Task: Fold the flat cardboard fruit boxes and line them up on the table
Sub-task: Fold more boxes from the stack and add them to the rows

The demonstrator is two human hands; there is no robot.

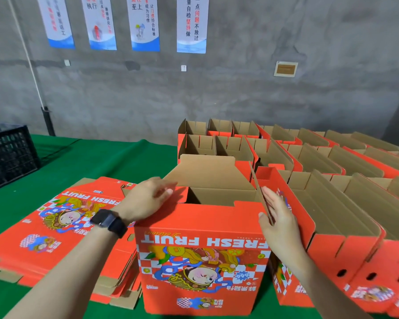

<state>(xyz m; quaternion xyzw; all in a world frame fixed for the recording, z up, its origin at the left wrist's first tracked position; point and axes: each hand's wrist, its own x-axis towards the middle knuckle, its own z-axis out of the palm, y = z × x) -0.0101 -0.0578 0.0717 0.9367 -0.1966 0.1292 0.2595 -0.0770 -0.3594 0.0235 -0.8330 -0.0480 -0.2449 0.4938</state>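
Note:
A red "FRESH FRUIT" cardboard box [200,254] stands upright in front of me, its top open and its print upside down. My left hand [148,199], with a black watch on the wrist, lies flat on the box's left top flap, pressing it inward. My right hand [276,217] is open, palm against the upright right flap [260,194]. A stack of flat unfolded boxes [62,224] lies to the left on the green table [83,162]. Several folded open boxes [332,162] stand in rows at the right and behind.
A black plastic crate [9,155] sits at the table's far left edge. Behind the table rises a grey concrete wall [286,77] with several posters. Bare green cloth shows between the crate and the folded boxes.

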